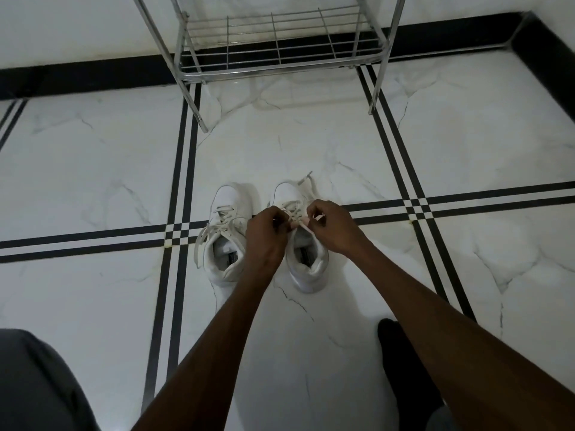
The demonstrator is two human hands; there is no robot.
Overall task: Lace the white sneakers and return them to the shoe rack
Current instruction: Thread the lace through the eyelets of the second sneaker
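From my remote seat I see 2 white sneakers on the floor: the left sneaker looks laced, while my left hand and right hand pinch the lace of the right sneaker, the shoe rack beyond empty.

Two white sneakers stand side by side, toes toward the empty shoe rack.

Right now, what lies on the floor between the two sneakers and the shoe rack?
Nothing: in the head view, only bare marble floor separates the sneakers from the shoe rack.
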